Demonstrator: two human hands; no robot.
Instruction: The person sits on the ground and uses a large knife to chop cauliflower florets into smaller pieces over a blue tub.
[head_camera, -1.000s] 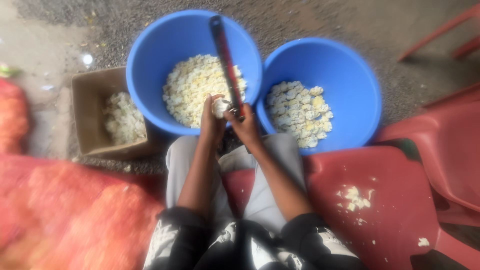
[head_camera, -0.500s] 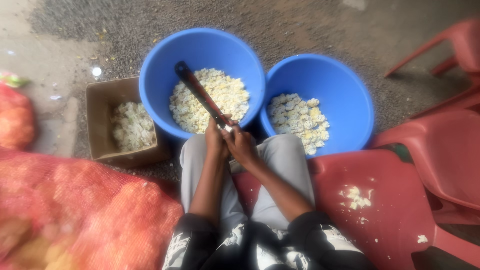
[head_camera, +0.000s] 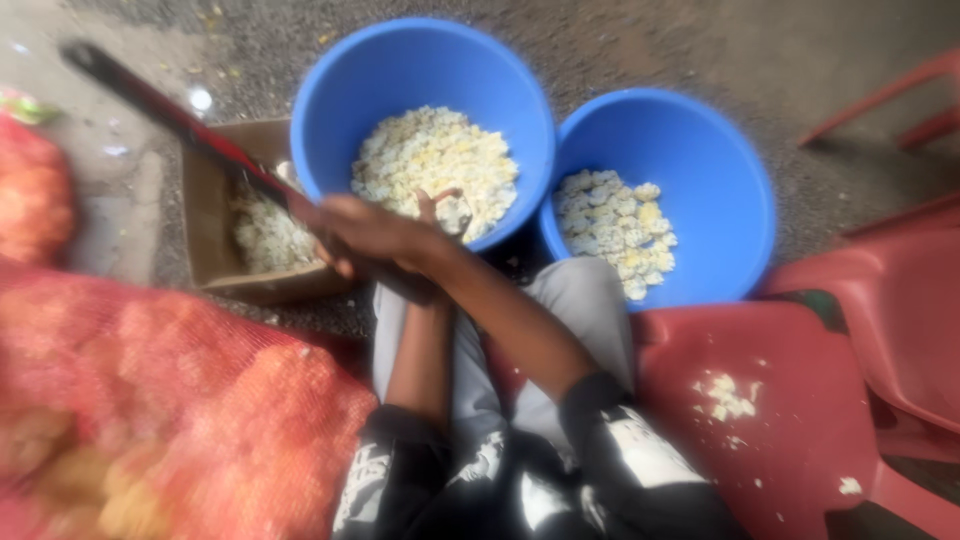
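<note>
I sit looking down at my lap, my knees in grey trousers, on gravelly ground. My right hand (head_camera: 365, 235) crosses over my left forearm and is closed around the handle of a long blade (head_camera: 170, 120), dark with a red stripe. From my fist its long axis runs up and away toward ten o'clock, the tip reaching near the top left corner. My left hand (head_camera: 440, 215) sits just right of the fist, at about three o'clock from it, partly hidden; one finger points up, and I cannot tell whether it holds anything, as the frame is blurred.

Directly beyond my hands, at twelve o'clock, stands a blue bucket (head_camera: 420, 70) part full of pale yellowish-white pieces. A second blue bucket (head_camera: 690, 140) with fewer such pieces stands at two o'clock, touching the first. Under the blade, at ten o'clock, a small cardboard box (head_camera: 205, 255) holds more pale pieces. A red mesh sack (head_camera: 150, 400) fills the lower left at eight o'clock. A red plastic chair (head_camera: 790, 400) with a few scraps on its seat is at four o'clock.
</note>
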